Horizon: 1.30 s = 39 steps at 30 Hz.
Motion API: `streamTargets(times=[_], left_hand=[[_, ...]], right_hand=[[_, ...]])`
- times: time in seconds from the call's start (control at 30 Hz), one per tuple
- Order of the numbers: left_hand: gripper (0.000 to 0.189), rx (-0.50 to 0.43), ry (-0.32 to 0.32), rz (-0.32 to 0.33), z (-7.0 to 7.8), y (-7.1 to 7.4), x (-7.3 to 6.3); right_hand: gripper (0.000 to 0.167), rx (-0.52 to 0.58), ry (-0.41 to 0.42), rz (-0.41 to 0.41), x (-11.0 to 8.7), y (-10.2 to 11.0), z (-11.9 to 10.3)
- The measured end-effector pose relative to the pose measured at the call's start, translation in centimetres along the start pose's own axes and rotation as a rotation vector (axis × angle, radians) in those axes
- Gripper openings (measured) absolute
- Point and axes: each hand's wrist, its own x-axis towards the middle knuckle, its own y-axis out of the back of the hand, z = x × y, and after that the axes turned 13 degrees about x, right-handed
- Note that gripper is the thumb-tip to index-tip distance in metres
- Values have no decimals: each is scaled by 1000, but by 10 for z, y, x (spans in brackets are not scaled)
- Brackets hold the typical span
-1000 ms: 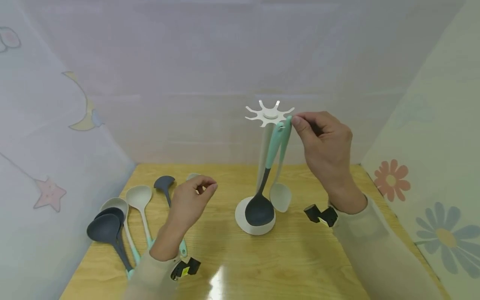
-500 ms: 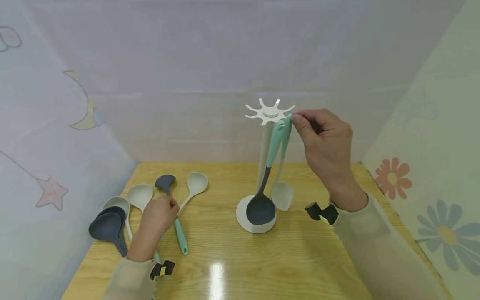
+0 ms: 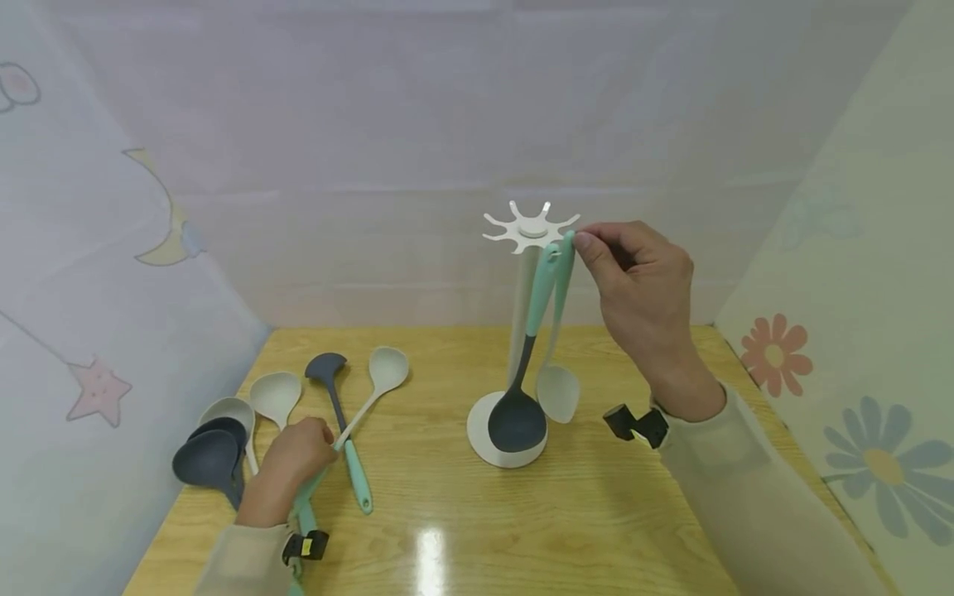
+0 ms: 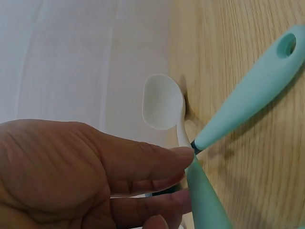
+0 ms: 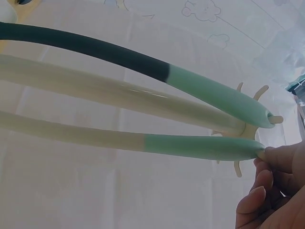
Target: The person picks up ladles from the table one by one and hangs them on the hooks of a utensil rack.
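My left hand (image 3: 298,457) pinches a white spoon (image 3: 388,368) with a mint handle, near where handle and neck meet. In the left wrist view this spoon (image 4: 163,102) crosses another utensil's mint handle (image 4: 252,90) lying on the table. On the right, my right hand (image 3: 643,285) pinches the handle end of a second white spoon (image 3: 557,393), which hangs at the white rack (image 3: 532,228). The right wrist view has my thumb and finger at the tip of its mint handle (image 5: 205,148). Beside it a dark ladle (image 3: 517,420) hangs from a rack arm.
Several utensils lie at the left of the wooden table (image 3: 447,513): a dark ladle (image 3: 209,459), white ones such as a ladle (image 3: 276,393), and a dark slim-headed utensil (image 3: 325,366). The rack's round base (image 3: 495,451) stands on the table. Fabric walls (image 3: 373,165) enclose it.
My left hand has moved left and down from above the table to the white spoon and now grips it. The right hand has stayed at the rack.
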Motion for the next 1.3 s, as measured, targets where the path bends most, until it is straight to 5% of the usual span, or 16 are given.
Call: streamTargets(times=[0.3, 0.6, 0.8, 1.0, 1.17, 1.3], left_hand=[[17, -114, -60, -56, 3, -3, 0], [19, -487, -302, -153, 19, 9, -3], [31, -624, -374, -118, 33, 29, -4], [33, -579, -434, 2, 51, 42, -9], [28, -463, -398, 234, 70, 44, -12], [16, -419, -434, 436, 82, 42, -9]], right_hand=[[13, -2, -10, 1, 0, 1, 1], [13, 3, -9, -3, 0, 1, 1], [13, 0, 12, -6, -1, 1, 2], [13, -3, 26, -10, -1, 2, 3], [13, -1, 26, -12, -1, 2, 3], [12, -2, 27, -19, 0, 2, 3]])
